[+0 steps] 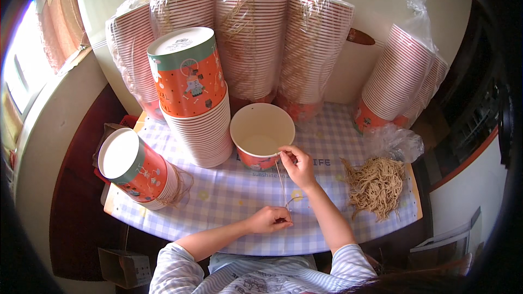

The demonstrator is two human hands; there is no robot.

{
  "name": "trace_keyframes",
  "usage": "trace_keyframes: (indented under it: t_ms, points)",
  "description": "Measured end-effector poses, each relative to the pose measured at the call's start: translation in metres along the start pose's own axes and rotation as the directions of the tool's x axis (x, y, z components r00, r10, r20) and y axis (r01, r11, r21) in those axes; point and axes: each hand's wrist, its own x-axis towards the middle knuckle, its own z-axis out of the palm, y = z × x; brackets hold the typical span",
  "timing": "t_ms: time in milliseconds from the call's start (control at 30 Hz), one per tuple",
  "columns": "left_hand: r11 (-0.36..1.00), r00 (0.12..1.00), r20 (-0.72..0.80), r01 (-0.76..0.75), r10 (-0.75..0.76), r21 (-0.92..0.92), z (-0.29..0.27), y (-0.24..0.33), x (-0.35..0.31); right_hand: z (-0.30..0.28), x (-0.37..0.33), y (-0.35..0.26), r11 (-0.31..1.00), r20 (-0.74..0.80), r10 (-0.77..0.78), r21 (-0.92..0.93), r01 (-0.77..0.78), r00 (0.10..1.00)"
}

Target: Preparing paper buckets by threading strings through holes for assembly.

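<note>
A single paper cup [261, 136], orange outside and cream inside, lies tilted on the checked tablecloth [229, 196] with its mouth facing me. My right hand [298, 166] pinches a thin tan string [282, 185] at the cup's lower right rim. My left hand [268, 220] holds the string's other end closer to me, so it runs taut between the two hands.
A tall stack of upside-down cups [195, 95] stands left of the single cup; a shorter stack [139, 170] lies on its side at the table's left edge. Several plastic-wrapped cup stacks [256, 43] line the back wall. A heap of tan strings [376, 185] lies at right beside a plastic bag [393, 141].
</note>
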Motion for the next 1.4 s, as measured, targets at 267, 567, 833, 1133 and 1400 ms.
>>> trace_keyframes:
  t_ms: [267, 567, 833, 1133, 1400]
  points:
    - [1.0, 1.0, 0.007, 0.002, -0.002, 0.005, -0.001, 0.002, 0.001, -0.002, 0.0, 0.001, 1.0, 0.07, 0.027, 0.01, -0.028, 0.997]
    - [1.0, 1.0, 0.001, -0.012, 0.012, -0.003, -0.001, 0.003, 0.002, 0.006, -0.006, 0.016, 0.989, -0.082, 0.085, 0.127, -0.075, 0.993]
    - [1.0, 0.999, -0.029, 0.018, -0.018, -0.009, -0.002, 0.002, 0.0, -0.001, -0.002, -0.007, 0.504, 0.42, 0.608, 0.451, -0.737, 0.673]
    - [1.0, 0.999, -0.038, 0.008, -0.008, 0.018, -0.001, -0.002, 0.001, 0.003, -0.005, -0.012, 0.318, 0.485, 0.633, 0.548, -0.774, 0.604]
    - [0.993, 1.0, 0.013, -0.021, 0.02, 0.112, 0.0, -0.003, 0.0, 0.009, -0.007, -0.015, 0.187, 0.46, 0.694, 0.627, -0.756, 0.554]
